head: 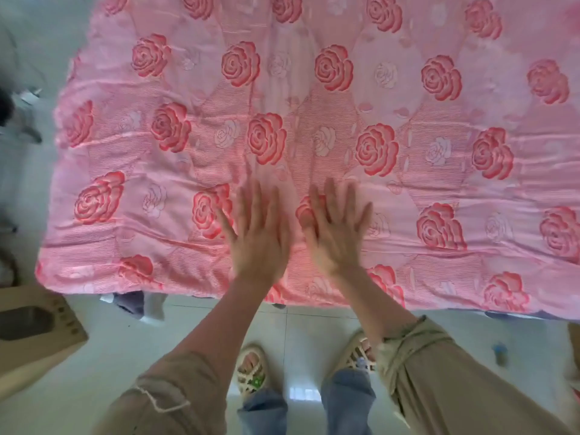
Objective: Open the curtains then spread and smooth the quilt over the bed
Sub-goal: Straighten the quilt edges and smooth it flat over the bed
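Observation:
A pink quilt (314, 98) with a red rose pattern lies spread over the bed and fills most of the view. Its near edge runs just in front of my feet, with shallow creases along the left and right sides. My left hand (259, 233) rests flat on the quilt near that edge, palm down, fingers apart. My right hand (337, 227) lies flat beside it, a little to the right, fingers also spread. Both hands look blurred. Neither holds any fabric. No curtains are in view.
A pale tiled floor (298, 324) lies below the bed edge, where my sandalled feet (251, 368) stand. A beige box-like object (34, 328) sits at the lower left. A bit of grey and white cloth (138, 304) pokes out under the quilt's near edge.

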